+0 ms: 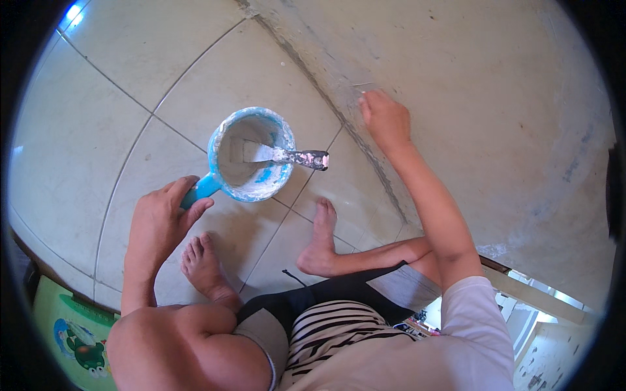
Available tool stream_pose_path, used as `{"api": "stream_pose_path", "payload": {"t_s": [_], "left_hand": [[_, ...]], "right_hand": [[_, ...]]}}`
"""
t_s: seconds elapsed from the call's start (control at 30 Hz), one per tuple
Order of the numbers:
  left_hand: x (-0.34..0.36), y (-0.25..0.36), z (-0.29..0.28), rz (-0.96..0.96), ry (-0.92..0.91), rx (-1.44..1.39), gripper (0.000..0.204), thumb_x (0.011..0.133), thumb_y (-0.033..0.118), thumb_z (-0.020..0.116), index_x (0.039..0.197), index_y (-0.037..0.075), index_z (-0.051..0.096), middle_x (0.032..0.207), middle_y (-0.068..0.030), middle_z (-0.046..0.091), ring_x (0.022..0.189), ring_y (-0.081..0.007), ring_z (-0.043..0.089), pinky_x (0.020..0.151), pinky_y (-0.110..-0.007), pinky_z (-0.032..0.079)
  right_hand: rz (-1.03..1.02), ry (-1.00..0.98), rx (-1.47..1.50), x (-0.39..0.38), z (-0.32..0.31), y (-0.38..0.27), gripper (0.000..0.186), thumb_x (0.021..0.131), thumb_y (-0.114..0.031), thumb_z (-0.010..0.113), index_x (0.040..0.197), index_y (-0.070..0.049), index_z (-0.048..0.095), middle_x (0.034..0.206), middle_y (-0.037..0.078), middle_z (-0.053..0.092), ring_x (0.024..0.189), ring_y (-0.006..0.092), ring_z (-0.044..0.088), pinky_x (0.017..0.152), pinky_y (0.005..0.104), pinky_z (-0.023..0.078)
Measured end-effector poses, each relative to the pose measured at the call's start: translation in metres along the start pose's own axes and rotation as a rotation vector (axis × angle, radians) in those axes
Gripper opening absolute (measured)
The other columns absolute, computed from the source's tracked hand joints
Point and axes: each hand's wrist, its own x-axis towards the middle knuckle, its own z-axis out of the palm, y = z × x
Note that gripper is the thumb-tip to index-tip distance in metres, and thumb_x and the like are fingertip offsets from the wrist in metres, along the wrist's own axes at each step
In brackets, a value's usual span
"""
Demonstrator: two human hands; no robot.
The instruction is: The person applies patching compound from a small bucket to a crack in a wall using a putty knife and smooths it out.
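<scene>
My left hand (160,221) grips the handle of a blue plastic dipper (199,191), held above the floor tiles and smeared with white paste. Inside it lies a putty knife (261,153), its dark, pink-spotted handle sticking out over the right side of the rim. My right hand (385,124) is closed, fingertips at the plain beige surface (489,104) beside the rough grey seam (306,75) where the tiles end; whether anything small is in those fingers I cannot make out.
Pale floor tiles (98,130) spread across the left. My bare feet (208,274) are below the dipper. A green plastic item with a cartoon picture (62,309) sits at the lower left. At the lower right is a white ledge (531,293) with an opening and objects below.
</scene>
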Motion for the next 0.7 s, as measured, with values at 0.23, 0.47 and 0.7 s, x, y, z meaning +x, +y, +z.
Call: {"api": "stream_pose_path", "payload": {"t_s": [0.23,0.47,0.7], "left_hand": [[-0.005,-0.004,-0.001,0.004,0.005,0.003,0.039,0.083,0.028,0.075,0.113,0.006,0.064,0.092,-0.0175,0.069,0.079,-0.037,0.067,0.068,-0.042,0.052],[0.0,-0.005,0.002,0.034,0.011,-0.021,0.038,0.083,0.028,0.075,0.112,0.006,0.064,0.092,-0.0175,0.069,0.079,-0.0376,0.067,0.068,-0.042,0.052],[-0.001,-0.002,-0.002,0.014,0.004,-0.025,0.037,0.084,0.027,0.075,0.111,0.005,0.064,0.092,-0.0176,0.069,0.08,-0.0378,0.067,0.07,-0.042,0.052]], "right_hand": [[0.154,0.082,-0.057,-0.005,-0.108,0.008,0.02,0.091,-0.026,0.063,0.091,-0.007,0.066,0.085,0.013,0.065,0.074,0.0329,0.065,0.062,0.0421,0.051],[0.087,0.003,0.117,-0.013,-0.048,-0.006,0.019,0.09,-0.025,0.063,0.088,-0.007,0.065,0.084,0.012,0.064,0.072,0.0333,0.065,0.062,0.0426,0.052],[0.004,-0.135,0.026,-0.019,0.049,-0.012,0.015,0.091,-0.023,0.06,0.09,-0.009,0.064,0.088,0.01,0.065,0.073,0.0332,0.067,0.062,0.0455,0.054]]}}
